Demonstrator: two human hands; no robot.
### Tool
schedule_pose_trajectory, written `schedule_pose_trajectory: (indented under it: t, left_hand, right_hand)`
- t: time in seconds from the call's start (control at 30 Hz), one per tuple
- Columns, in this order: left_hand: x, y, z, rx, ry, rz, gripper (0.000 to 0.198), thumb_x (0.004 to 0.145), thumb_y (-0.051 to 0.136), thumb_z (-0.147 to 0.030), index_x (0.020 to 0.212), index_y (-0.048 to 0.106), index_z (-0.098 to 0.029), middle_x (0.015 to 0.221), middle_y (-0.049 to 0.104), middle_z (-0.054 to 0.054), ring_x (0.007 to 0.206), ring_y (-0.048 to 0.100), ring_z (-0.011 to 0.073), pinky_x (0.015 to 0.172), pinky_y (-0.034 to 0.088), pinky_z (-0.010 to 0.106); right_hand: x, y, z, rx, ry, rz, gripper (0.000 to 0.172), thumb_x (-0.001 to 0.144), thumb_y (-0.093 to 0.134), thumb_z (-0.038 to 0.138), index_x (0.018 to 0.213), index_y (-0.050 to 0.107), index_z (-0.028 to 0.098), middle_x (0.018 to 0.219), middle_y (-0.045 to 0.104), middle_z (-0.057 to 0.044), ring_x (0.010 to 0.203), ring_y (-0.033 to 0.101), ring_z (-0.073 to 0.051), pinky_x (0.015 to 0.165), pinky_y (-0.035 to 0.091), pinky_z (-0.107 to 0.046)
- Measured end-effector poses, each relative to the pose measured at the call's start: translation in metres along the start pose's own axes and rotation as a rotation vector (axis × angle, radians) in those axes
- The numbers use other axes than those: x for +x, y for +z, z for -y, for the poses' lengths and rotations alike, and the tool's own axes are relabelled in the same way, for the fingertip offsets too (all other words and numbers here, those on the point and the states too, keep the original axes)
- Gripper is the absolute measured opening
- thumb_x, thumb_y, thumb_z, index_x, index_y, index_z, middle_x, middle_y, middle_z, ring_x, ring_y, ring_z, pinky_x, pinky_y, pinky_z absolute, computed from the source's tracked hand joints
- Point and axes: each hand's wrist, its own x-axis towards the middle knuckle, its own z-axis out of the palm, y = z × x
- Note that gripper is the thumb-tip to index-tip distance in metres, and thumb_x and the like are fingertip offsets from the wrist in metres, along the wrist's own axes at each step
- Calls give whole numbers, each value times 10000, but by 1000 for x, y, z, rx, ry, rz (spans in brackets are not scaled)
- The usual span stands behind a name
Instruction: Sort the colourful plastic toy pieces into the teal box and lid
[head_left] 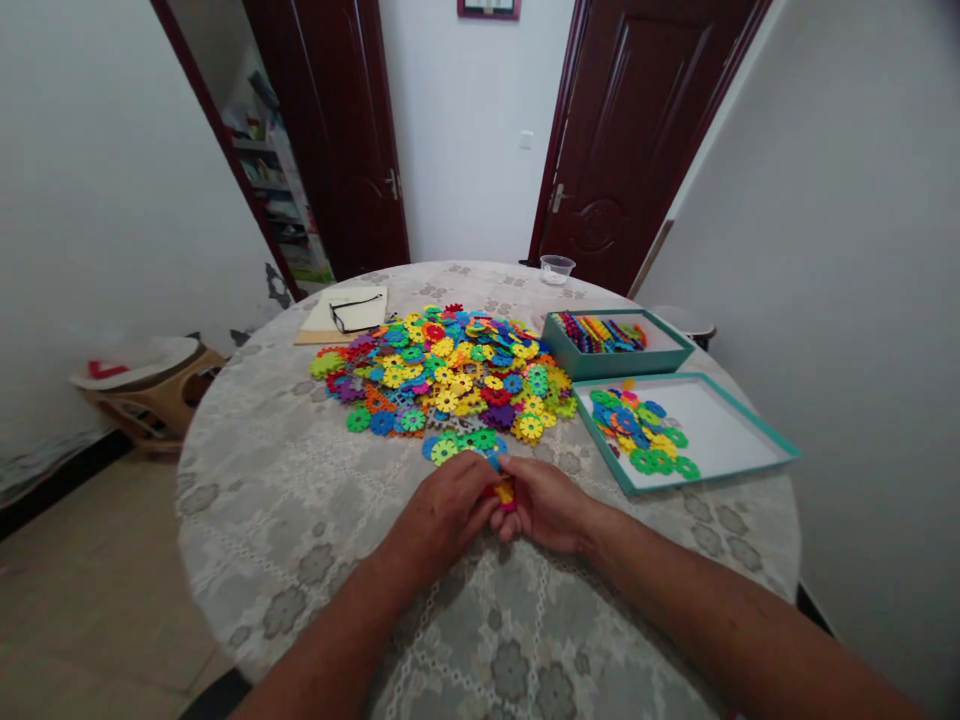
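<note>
My left hand [452,505] and my right hand [541,500] meet near the front middle of the table, fingers closed around a few small plastic gear discs [505,491]. Yellow, pink and a bit of blue show between the fingers; the rest of these pieces is hidden. Just beyond my fingertips lie several green and blue gear discs [444,451]. Behind them spreads a large heap of gear discs [450,375] in many colours.
A teal box [637,365] holds rows of stacked discs. Its shallow teal lid [720,480] carries loose discs. Glasses [355,314] rest on a notebook [319,320] at the left. A clear plastic bowl [556,268] stands at the table's [255,480] far edge.
</note>
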Motion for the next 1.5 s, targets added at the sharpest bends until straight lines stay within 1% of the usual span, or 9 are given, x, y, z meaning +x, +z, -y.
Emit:
schedule_pose_trajectory:
  t: [0.27, 0.4, 0.53, 0.67, 0.87, 1.03, 1.2, 1.3, 1.5]
  left_hand:
    - [-2, -3, -4, 12, 24, -55, 181, 1032, 481, -212, 1000, 659, -202, 999, 652, 72, 970, 620, 184, 877, 500, 301]
    - [-3, -7, -3, 93, -5, -63, 179, 1033, 474, -218, 1004, 650, -208, 995, 662, 75, 965, 622, 193, 869, 511, 313]
    - [-6, -12, 8, 232, -104, -126, 140, 993, 531, -208, 1072, 646, -197, 1100, 666, 104, 1080, 611, 241, 975, 515, 390]
    - [-12, -15, 27, 338, -216, -145, 259, 943, 590, -199, 1198, 637, -183, 1270, 626, 141, 1224, 572, 294, 1088, 484, 476]
    - [-16, -15, 39, 390, -271, -121, 379, 913, 609, -217, 1291, 626, -203, 1388, 584, 147, 1292, 557, 316, 1140, 463, 506]
    - [-15, -14, 38, 385, -279, -114, 391, 913, 606, -228, 1300, 641, -187, 1401, 590, 166, 1309, 553, 331, 1136, 468, 519]
    - [-16, -11, 41, 416, -283, -104, 395, 894, 634, -225, 1287, 650, -193, 1416, 584, 170, 1318, 547, 338, 1147, 453, 527]
    - [-17, -9, 43, 425, -286, -97, 407, 887, 645, -227, 1294, 651, -199, 1431, 576, 169, 1327, 539, 340, 1159, 439, 529]
    - [-16, -9, 42, 414, -294, -93, 425, 879, 657, -212, 1305, 649, -202, 1428, 578, 171, 1334, 532, 340, 1153, 438, 529]
  right_hand:
    - [-6, 3, 8, -85, -114, -132, 252, 881, 727, 380, 936, 593, 174, 673, 631, 22, 489, 573, -91, 418, 483, -171]
    - [-16, 0, 29, -175, -196, -264, 247, 839, 718, 382, 924, 589, 189, 810, 681, -14, 510, 548, -89, 409, 409, -190]
    - [-37, -19, 63, -785, -428, -511, 261, 905, 585, 464, 831, 566, 215, 717, 640, -1, 552, 542, -134, 511, 396, -249]
    - [-59, -54, 98, -1527, -629, -956, 265, 944, 477, 411, 760, 535, 230, 717, 619, -31, 683, 560, -187, 643, 365, -295]
    - [-75, -117, 119, -1871, -418, -1300, 245, 953, 420, 257, 874, 639, 179, 861, 690, -138, 795, 608, -244, 725, 388, -339]
    - [-70, -128, 116, -1924, -622, -1274, 283, 929, 427, 174, 1029, 684, 111, 1032, 707, -194, 1031, 625, -299, 946, 440, -408]
    - [-40, -93, 86, -1908, -866, -887, 299, 962, 431, 182, 1147, 665, 159, 1211, 685, -167, 1192, 583, -283, 1083, 415, -440]
    - [-22, -72, 64, -2006, -769, -769, 342, 982, 485, 251, 1276, 622, 140, 1301, 639, -188, 1262, 528, -306, 1104, 389, -454]
    - [3, -58, 52, -2061, -490, -945, 466, 995, 524, 369, 1361, 578, 87, 1214, 621, -235, 1162, 526, -346, 1018, 397, -460]
